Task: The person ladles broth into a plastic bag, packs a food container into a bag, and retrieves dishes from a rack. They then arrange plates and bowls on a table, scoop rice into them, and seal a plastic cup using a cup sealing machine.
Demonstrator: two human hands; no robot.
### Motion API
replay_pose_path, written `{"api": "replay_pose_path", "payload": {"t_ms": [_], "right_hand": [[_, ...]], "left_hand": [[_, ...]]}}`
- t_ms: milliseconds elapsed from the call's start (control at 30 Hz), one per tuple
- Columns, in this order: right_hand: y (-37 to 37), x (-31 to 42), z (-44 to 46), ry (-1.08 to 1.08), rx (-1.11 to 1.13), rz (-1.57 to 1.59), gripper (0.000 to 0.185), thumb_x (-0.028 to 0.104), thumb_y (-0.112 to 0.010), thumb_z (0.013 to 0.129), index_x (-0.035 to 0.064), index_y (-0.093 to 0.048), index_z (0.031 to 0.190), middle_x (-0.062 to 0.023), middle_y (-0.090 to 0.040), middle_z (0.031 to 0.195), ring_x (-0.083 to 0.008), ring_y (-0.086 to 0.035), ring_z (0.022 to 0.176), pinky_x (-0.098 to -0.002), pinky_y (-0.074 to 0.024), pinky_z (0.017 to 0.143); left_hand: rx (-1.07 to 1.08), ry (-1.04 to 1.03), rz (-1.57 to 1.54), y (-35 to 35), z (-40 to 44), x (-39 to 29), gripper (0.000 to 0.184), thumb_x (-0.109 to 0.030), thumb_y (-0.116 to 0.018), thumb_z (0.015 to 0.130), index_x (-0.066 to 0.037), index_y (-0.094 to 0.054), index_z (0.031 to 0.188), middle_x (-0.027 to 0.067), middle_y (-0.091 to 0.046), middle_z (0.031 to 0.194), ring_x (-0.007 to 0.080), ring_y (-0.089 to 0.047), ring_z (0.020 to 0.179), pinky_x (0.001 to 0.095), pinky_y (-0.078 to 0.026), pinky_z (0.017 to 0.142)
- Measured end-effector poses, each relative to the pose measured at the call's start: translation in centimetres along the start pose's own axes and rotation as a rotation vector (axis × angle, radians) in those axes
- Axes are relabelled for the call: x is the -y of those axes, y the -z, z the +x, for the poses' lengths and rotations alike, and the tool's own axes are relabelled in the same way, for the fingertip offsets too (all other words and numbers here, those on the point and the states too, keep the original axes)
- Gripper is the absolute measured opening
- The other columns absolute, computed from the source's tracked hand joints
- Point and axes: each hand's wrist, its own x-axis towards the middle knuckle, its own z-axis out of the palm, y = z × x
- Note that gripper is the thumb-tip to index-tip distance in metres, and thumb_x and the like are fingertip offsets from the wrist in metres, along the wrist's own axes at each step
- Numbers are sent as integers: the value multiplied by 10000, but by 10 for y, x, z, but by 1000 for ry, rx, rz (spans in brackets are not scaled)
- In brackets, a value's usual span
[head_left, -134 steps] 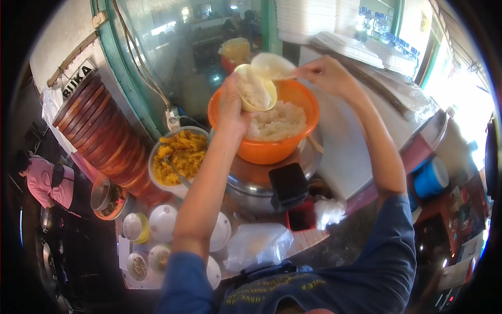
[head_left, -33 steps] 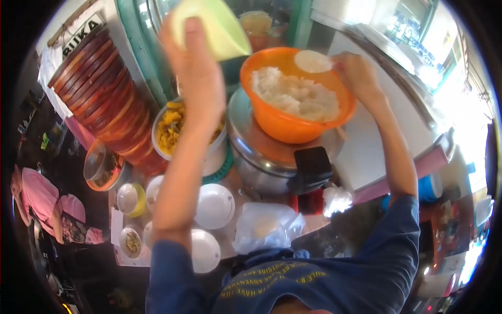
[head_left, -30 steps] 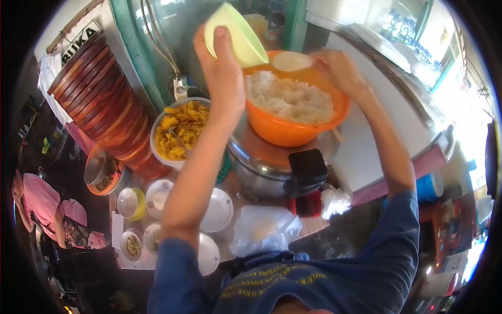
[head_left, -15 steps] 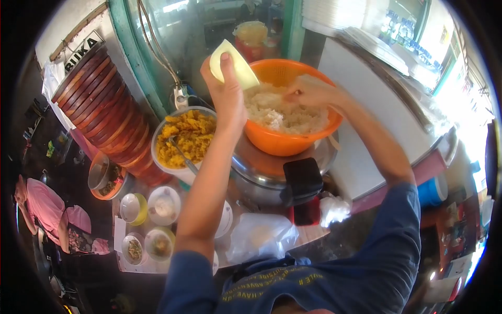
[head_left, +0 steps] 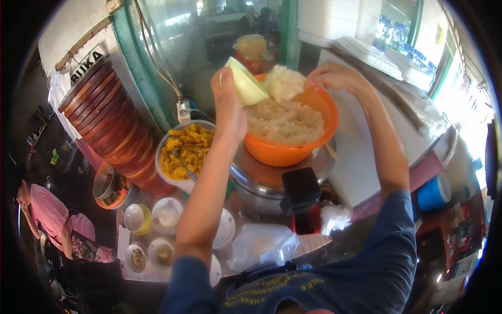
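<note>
My left hand [head_left: 228, 99] grips a pale yellow bowl [head_left: 246, 82], tilted over the left side of an orange basin [head_left: 290, 156]. Loose white rice [head_left: 287, 123] fills much of that basin. Above its far rim, my right hand [head_left: 334, 78] is closed on a utensil mostly hidden by the rice. A big clump of rice [head_left: 285, 82] rides on its end, close to the bowl's lip. Left of the basin, behind my left forearm, stands a container of yellow chunky food [head_left: 185, 146] with a metal spoon [head_left: 184, 166] in it.
The basin rests on a large metal pot [head_left: 251, 186]. A tall stack of brown bowls [head_left: 115, 125] leans at the left. Small bowls [head_left: 137, 257], a plastic bag [head_left: 264, 246] and a black boxlike object [head_left: 300, 183] lie nearer me. A person in pink [head_left: 49, 214] is far left.
My right hand has risen out of the rice to the right, lifting a clump above the basin. My left hand has tilted the bowl and brought it slightly lower and rightward.
</note>
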Motion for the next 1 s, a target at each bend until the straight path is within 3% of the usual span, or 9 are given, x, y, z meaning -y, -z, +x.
{"api": "replay_pose_path", "payload": {"t_ms": [200, 267, 367, 433, 500, 667, 733, 933, 1000], "right_hand": [[-16, 21, -24, 275, -472, -174, 191, 219, -613, 811, 66, -723, 839, -72, -596, 687, -151, -506, 539, -327, -416, 513], [-41, 37, -38, 652, -711, -412, 186, 190, -563, 853, 75, -696, 914, -113, -623, 785, -274, -621, 649, -402, -497, 611], [-45, 46, -51, 517, -891, -459, 181, 144, -538, 856, 103, -681, 959, -90, -645, 873, -355, -623, 749, -442, -518, 666], [-36, 35, -46, 439, -882, -510, 179, 139, -554, 829, 68, -686, 928, -136, -652, 868, -351, -637, 769, -433, -524, 672], [-41, 11, -31, 32, -500, -681, 176, 129, -570, 787, 13, -676, 867, -201, -648, 868, -364, -644, 790, -431, -527, 679], [-67, -34, -1, 106, -363, -709, 147, 150, -590, 750, 33, -670, 787, -191, -652, 830, -370, -637, 767, -438, -516, 673], [-66, -41, 5, 168, -340, -696, 127, 190, -602, 764, 94, -681, 791, -135, -664, 845, -359, -626, 748, -446, -503, 670], [-73, -28, -13, 449, -344, -506, 155, 157, -613, 671, 5, -641, 679, -172, -647, 710, -348, -635, 706, -442, -490, 596], [-75, -15, -1, 272, -32, -529, 158, 160, -634, 677, 16, -673, 729, -173, -629, 665, -309, -614, 624, -418, -465, 561]], "left_hand": [[119, 178, -133, -19, -9, -1, 600, -568, -417, 922, -98, -404, 1296, 156, -502, 1262, 326, -554, 1116, 547, -487, 908], [246, 310, -331, -22, -13, -6, 685, -606, -466, 880, -50, -417, 1278, 164, -497, 1262, 337, -544, 1134, 543, -509, 894], [160, 312, -287, -23, -11, -3, 727, -620, -516, 843, -44, -412, 1274, 177, -491, 1265, 338, -540, 1140, 544, -502, 904], [152, 258, -281, -18, -11, -2, 723, -612, -524, 844, -41, -405, 1272, 184, -491, 1261, 340, -539, 1140, 546, -498, 907], [146, 206, -271, -13, -10, 0, 719, -603, -532, 845, -38, -399, 1269, 190, -492, 1258, 343, -539, 1140, 548, -493, 910], [-55, -130, -17, -11, -13, 9, 713, -567, -576, 846, -103, -298, 1311, 145, -438, 1261, 299, -507, 1159, 520, -483, 916], [-60, -137, -37, -10, -12, 9, 701, -554, -584, 849, -118, -288, 1312, 135, -423, 1262, 290, -492, 1170, 516, -478, 924], [-39, -123, -100, -9, -10, 7, 688, -492, -585, 881, -122, -251, 1355, 146, -373, 1277, 280, -424, 1198, 499, -435, 954], [-33, -103, -114, -9, -12, 7, 684, -491, -584, 882, -123, -255, 1354, 141, -374, 1278, 279, -422, 1201, 496, -436, 950]]}}
